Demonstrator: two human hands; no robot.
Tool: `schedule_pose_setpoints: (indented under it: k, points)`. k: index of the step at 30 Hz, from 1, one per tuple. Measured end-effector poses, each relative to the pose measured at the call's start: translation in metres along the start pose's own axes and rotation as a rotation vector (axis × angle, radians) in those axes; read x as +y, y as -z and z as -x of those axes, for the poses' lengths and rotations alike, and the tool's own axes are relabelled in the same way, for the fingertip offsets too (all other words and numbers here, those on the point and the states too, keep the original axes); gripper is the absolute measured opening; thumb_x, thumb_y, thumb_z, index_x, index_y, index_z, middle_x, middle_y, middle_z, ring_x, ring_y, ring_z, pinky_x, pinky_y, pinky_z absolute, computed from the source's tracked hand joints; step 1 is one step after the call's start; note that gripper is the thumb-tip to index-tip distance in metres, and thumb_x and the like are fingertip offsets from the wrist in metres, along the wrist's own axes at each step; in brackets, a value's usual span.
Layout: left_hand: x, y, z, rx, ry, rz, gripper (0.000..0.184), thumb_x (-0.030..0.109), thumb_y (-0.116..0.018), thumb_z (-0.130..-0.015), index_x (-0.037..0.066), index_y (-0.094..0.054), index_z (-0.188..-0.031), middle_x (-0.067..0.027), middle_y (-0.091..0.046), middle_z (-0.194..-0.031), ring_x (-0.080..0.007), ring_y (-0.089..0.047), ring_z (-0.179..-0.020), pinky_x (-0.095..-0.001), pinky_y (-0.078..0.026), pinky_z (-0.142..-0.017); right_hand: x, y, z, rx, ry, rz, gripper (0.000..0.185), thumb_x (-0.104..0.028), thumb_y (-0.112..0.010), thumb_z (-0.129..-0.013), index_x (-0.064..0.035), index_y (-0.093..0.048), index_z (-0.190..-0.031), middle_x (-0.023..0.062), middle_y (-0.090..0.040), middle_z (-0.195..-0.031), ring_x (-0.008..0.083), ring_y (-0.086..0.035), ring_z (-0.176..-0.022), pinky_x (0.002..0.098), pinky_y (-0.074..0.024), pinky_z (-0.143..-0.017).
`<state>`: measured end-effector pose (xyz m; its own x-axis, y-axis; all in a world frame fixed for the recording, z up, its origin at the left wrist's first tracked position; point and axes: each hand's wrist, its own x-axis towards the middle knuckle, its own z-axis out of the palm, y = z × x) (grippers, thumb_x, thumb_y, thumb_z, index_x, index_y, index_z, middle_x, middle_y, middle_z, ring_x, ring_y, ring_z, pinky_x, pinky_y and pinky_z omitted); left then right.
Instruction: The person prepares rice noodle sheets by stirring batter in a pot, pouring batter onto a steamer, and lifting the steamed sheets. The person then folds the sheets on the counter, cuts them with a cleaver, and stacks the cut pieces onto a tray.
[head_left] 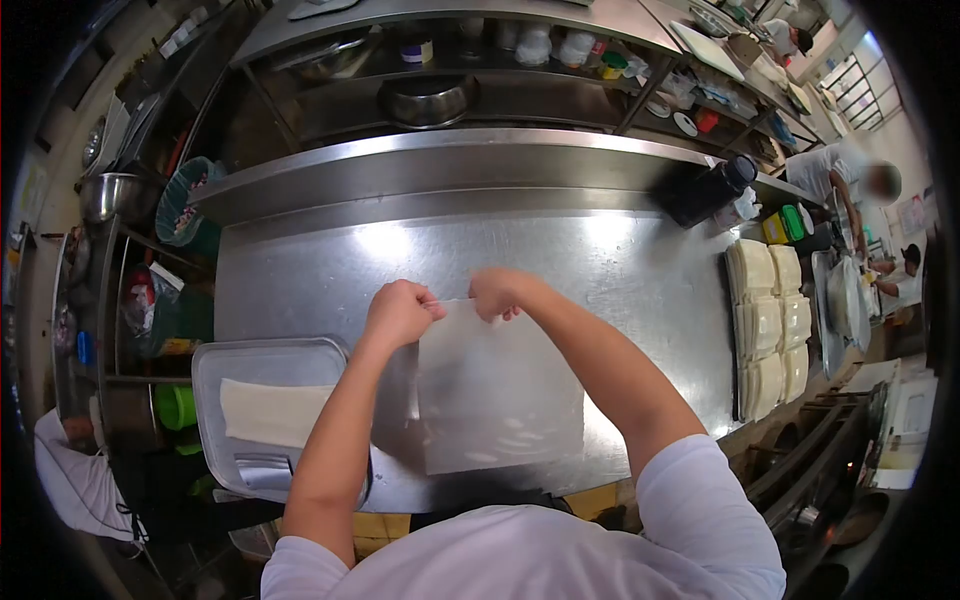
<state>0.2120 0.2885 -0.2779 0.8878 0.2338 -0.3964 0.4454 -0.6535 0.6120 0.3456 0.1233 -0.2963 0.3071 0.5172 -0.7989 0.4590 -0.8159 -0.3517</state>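
Note:
Both my hands are at the far edge of a translucent plastic sheet or bag [500, 400] over the steel table. My left hand [401, 312] pinches its far left corner, fingers closed. My right hand [496, 294] is bent over the far edge to the right, its fingers curled and partly blurred; I cannot make out its exact grip. The near part of the plastic hangs toward my body. Left of my left forearm, a folded pale sheet [275, 410] lies in a clear plastic tray [210, 372].
Stacks of pale wrapped packets [760, 325] stand on a dark tray at the table's right end. A black bottle [705, 192] lies at the back right corner. A green basket [190, 215] is beyond the left edge. Co-workers [835, 175] are at the far right.

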Motion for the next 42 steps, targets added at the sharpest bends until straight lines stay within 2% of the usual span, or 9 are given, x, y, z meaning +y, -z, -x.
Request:
schedule_pose_setpoints:
  k: [3, 12, 15, 21, 30, 33, 37, 41, 42]
  points:
    - [-0.009, 0.003, -0.008, -0.008, -0.005, 0.014, 0.021, 0.026, -0.083, -0.079, 0.008, -0.079, -0.088, -0.0113, -0.076, -0.086, -0.0278, -0.072, -0.082, -0.0401, -0.056, -0.078, 0.035, 0.000, -0.001, -0.019, -0.065, 0.044, 0.032, -0.006, -0.062, -0.072, 0.0007, -0.073, -0.102, 0.0173, -0.073, -0.092, 0.0286, -0.073, -0.073, 0.0416, -0.0559, -0.057]
    - [-0.035, -0.019, -0.045, -0.045, 0.022, 0.016, 0.024, 0.025, -0.085, -0.079, 0.004, -0.078, -0.088, -0.0099, -0.074, -0.078, -0.0183, -0.067, -0.071, -0.0337, -0.053, -0.071, 0.138, -0.024, 0.044, 0.279, -0.097, 0.365, 0.029, -0.009, -0.068, -0.078, -0.0105, -0.077, -0.106, 0.0147, -0.075, -0.102, 0.0328, -0.071, -0.101, 0.0452, -0.0570, -0.085]
    - [-0.042, -0.030, -0.054, -0.054, 0.017, 0.018, 0.025, 0.026, -0.086, -0.079, 0.004, -0.079, -0.090, -0.0103, -0.074, -0.080, -0.0196, -0.068, -0.072, -0.0343, -0.054, -0.072, 0.157, -0.044, 0.046, 0.560, 0.050, 0.360, 0.024, -0.008, -0.062, -0.083, -0.0104, -0.077, -0.101, 0.0153, -0.074, -0.101, 0.0353, -0.070, -0.098, 0.0471, -0.0569, -0.085]
    - [-0.038, -0.028, -0.038, 0.014, -0.046, 0.008, 0.028, 0.027, -0.087, -0.078, 0.004, -0.080, -0.093, -0.0108, -0.075, -0.081, -0.0207, -0.069, -0.073, -0.0353, -0.055, -0.073, 0.151, -0.053, 0.073, 0.607, -0.032, 0.156, 0.015, -0.009, -0.059, -0.084, -0.0083, -0.074, -0.088, 0.0187, -0.072, -0.092, 0.0394, -0.068, -0.091, 0.0490, -0.0553, -0.081]
    - [-0.024, -0.021, 0.056, 0.166, -0.200, 0.074, 0.017, 0.023, -0.079, -0.085, 0.009, -0.080, -0.093, -0.0111, -0.074, -0.089, -0.0277, -0.069, -0.081, -0.0376, -0.054, -0.076, 0.137, -0.110, 0.140, 0.963, 0.000, -0.126, 0.012, -0.013, -0.064, -0.086, -0.0066, -0.074, -0.085, 0.0193, -0.070, -0.079, 0.0421, -0.067, -0.076, 0.0502, -0.0541, -0.072]
    - [-0.046, -0.040, 0.102, 0.225, -0.284, -0.091, 0.013, 0.018, -0.079, -0.082, 0.010, -0.079, -0.093, -0.0104, -0.072, -0.091, -0.0302, -0.066, -0.088, -0.0405, -0.053, -0.080, 0.140, -0.164, 0.153, 1.000, -0.009, -0.109, 0.014, -0.015, -0.064, -0.088, -0.0071, -0.075, -0.088, 0.0201, -0.071, -0.082, 0.0426, -0.068, -0.077, 0.0507, -0.0546, -0.072]
    - [-0.079, -0.072, 0.155, 0.206, -0.402, -0.133, 0.013, 0.014, -0.079, -0.079, 0.011, -0.079, -0.092, -0.0091, -0.071, -0.089, -0.0317, -0.064, -0.092, -0.0427, -0.053, -0.083, 0.126, -0.229, 0.174, 0.752, -0.161, -0.117, 0.025, -0.014, -0.065, -0.087, -0.0074, -0.077, -0.108, 0.0196, -0.074, -0.099, 0.0406, -0.070, -0.089, 0.0482, -0.0569, -0.084]
    - [-0.084, -0.078, 0.176, 0.186, -0.346, -0.113, 0.013, 0.014, -0.079, -0.080, 0.011, -0.078, -0.092, -0.0079, -0.071, -0.091, -0.0314, -0.064, -0.094, -0.0421, -0.053, -0.083, 0.104, -0.250, 0.161, 1.022, 0.030, -0.174, 0.033, -0.015, -0.064, -0.087, -0.0045, -0.072, -0.117, 0.0189, -0.071, -0.120, 0.0393, -0.071, -0.094, 0.0476, -0.0571, -0.087]
    - [-0.083, -0.079, 0.178, 0.194, -0.330, -0.109, 0.013, 0.014, -0.079, -0.080, 0.010, -0.078, -0.092, -0.0076, -0.071, -0.091, -0.0314, -0.064, -0.094, -0.0420, -0.053, -0.084, 0.088, -0.241, 0.163, 0.890, -0.007, -0.208, 0.043, -0.019, -0.064, -0.091, -0.0019, -0.063, -0.130, 0.0203, -0.062, -0.136, 0.0388, -0.066, -0.112, 0.0444, -0.0544, -0.096]
